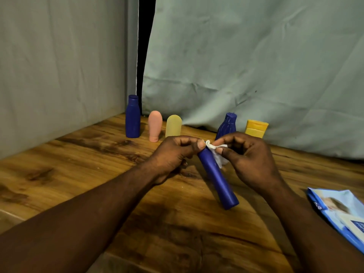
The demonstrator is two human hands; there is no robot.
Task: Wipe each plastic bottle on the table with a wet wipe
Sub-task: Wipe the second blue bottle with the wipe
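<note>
Above a wooden table (78, 174), the left hand (173, 152) grips the top of a slim dark blue plastic bottle (216, 178), held tilted. The right hand (250, 156) pinches a white wet wipe (217, 154) against it. A row of five other plastic bottles (173, 126) stands behind; whether any has been wiped is unclear.

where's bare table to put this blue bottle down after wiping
Widest bare wood of the table lies left of the left hand, in front of the tall blue bottle. More lies between the yellow bottle and the wipes pack, and in the row's gap between the pale yellow bottle and ribbed blue bottle. Crowded: the back row itself.
</note>
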